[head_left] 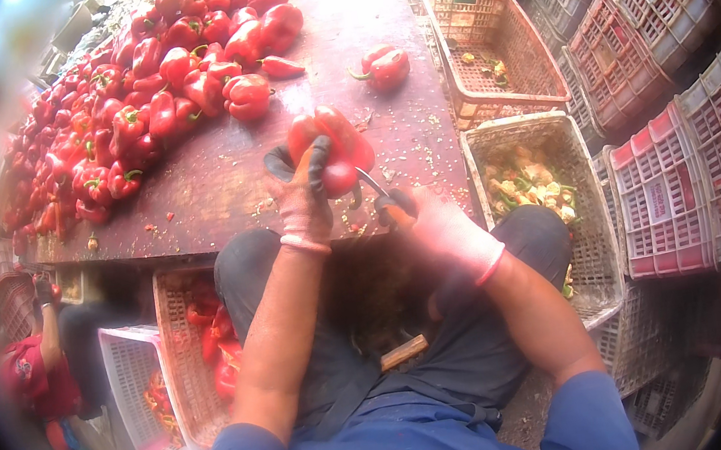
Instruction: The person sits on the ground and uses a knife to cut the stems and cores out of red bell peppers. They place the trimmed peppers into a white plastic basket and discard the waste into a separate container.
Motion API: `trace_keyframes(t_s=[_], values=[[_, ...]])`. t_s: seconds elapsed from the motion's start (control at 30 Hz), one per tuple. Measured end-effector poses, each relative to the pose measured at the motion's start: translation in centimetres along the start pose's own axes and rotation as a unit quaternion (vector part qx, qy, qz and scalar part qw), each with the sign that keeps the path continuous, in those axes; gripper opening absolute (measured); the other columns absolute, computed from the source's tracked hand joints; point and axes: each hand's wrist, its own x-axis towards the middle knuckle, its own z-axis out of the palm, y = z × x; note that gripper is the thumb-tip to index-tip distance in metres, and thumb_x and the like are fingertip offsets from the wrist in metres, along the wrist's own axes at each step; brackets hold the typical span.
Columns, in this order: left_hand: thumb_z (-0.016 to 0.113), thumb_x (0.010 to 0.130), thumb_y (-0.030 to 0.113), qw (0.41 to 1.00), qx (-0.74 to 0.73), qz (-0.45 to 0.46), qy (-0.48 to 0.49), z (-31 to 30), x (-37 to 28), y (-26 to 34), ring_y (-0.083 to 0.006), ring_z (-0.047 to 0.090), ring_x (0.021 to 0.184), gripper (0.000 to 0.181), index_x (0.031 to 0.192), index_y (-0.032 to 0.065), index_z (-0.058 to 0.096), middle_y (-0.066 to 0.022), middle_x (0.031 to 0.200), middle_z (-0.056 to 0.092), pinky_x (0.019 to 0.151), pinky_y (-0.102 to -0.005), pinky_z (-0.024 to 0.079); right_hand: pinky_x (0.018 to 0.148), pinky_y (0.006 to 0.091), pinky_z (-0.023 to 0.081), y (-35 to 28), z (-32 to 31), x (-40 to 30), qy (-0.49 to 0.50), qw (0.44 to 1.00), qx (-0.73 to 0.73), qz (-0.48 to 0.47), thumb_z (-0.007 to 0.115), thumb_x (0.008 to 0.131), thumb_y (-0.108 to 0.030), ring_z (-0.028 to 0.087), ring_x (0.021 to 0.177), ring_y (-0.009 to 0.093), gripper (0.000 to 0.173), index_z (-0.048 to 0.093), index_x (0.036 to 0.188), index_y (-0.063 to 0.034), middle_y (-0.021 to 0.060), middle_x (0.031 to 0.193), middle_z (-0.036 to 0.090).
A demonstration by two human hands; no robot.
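Note:
My left hand (302, 188), in a pink glove with dark fingertips, grips a red bell pepper (344, 142) above the near edge of the table. In my gloved right hand (424, 216) is a small knife (371, 181), its thin metal blade against the pepper near the green stem (355, 196). Most of the knife's handle is hidden by my fingers. A single red bell pepper (386, 68) lies on the tabletop beyond my hands. To the left, a large heap of red bell peppers (161, 114) covers much of the table.
Pale seeds are scattered over the reddish tabletop (227, 195). At right, one plastic crate (606, 274) holds pepper cores; another crate (500, 94) holds a few scraps. Stacked crates (661, 199) stand further right. Below left, a crate (183, 385) contains red peppers. Another person (46, 375) sits at far left.

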Motion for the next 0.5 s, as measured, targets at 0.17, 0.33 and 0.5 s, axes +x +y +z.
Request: trace_keyframes(t_s=[0.17, 0.33, 0.5], values=[[0.085, 0.080, 0.013, 0.995, -0.072, -0.043, 0.053, 0.0, 0.5, -0.3, -0.0160, 0.061, 0.090, 0.044, 0.109, 0.0017, 0.053, -0.0079, 0.104, 0.060, 0.076, -0.0320, 0.054, 0.085, 0.0521, 0.051, -0.4, -0.3, -0.7, -0.013, 1.000, 0.006, 0.017, 0.054, 0.101, -0.046, 0.065, 0.102, 0.046, 0.042, 0.064, 0.112, -0.0068, 0.0264, 0.105, 0.068], [0.081, 0.082, 0.010, 0.986, -0.158, -0.052, 0.027, -3.5, 4.5, -0.1, -0.0187, 0.065, 0.088, 0.042, 0.114, -0.0031, 0.058, -0.0091, 0.102, 0.064, 0.079, -0.0336, 0.056, 0.081, 0.0474, 0.052, 0.2, 0.5, -0.5, 0.028, 0.998, 0.047, -0.039, 0.061, 0.098, -0.045, 0.067, 0.094, 0.044, 0.042, 0.065, 0.113, -0.0064, 0.0251, 0.097, 0.068], [0.082, 0.084, 0.020, 0.996, -0.042, -0.039, -0.073, -2.3, -0.8, 2.0, -0.0148, 0.063, 0.088, 0.044, 0.111, -0.0037, 0.057, -0.0096, 0.102, 0.065, 0.076, -0.0293, 0.055, 0.079, 0.0364, 0.054, 0.3, 0.1, 0.6, 0.079, 0.978, 0.175, -0.079, 0.081, 0.086, -0.038, 0.069, 0.089, 0.019, 0.047, 0.067, 0.111, 0.0000, 0.0107, 0.091, 0.072]])
